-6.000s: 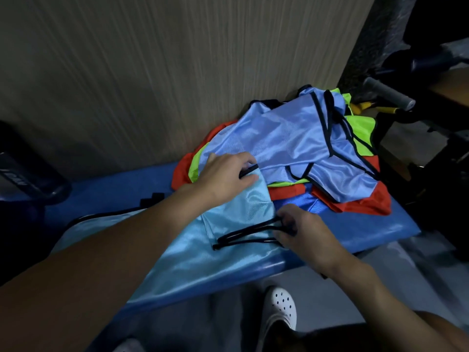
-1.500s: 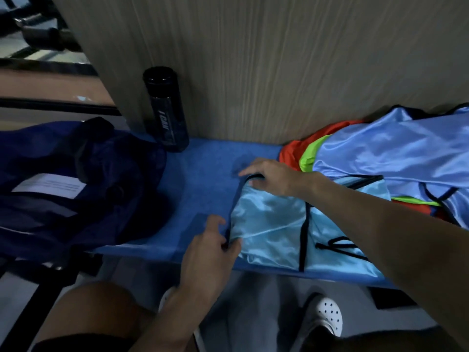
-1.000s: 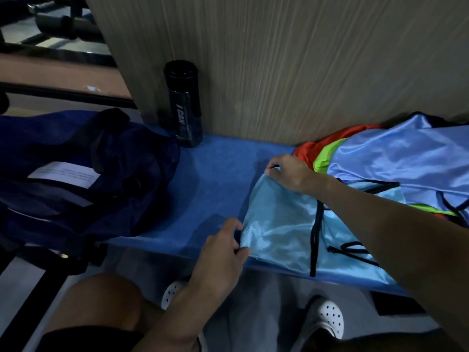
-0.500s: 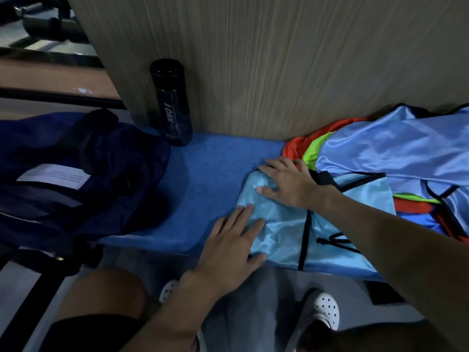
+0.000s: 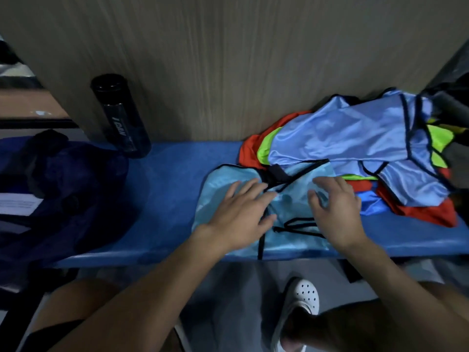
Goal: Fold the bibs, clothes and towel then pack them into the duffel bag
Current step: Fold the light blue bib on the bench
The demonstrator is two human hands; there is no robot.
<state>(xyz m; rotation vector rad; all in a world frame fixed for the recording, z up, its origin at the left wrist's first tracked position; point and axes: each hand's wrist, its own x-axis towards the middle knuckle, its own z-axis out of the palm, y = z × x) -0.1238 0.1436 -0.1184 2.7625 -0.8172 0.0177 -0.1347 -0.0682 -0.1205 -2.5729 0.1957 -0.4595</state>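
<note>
A light blue bib with black trim lies folded on the blue bench. My left hand presses flat on its left half with fingers spread. My right hand rests on its right half, fingers loosely bent over the fabric. A pile of unfolded bibs in pale blue, orange and neon green sits at the right end of the bench, touching the folded bib. The dark navy duffel bag lies at the bench's left end.
A black water bottle stands against the wooden wall panel behind the bench, next to the bag. A white sheet lies on the bag. My knees and a white clog are below the bench edge.
The bib's left edge was folded over. Both hands then laid flat on it, and my right hand has slid from the bib's far left corner to its right half.
</note>
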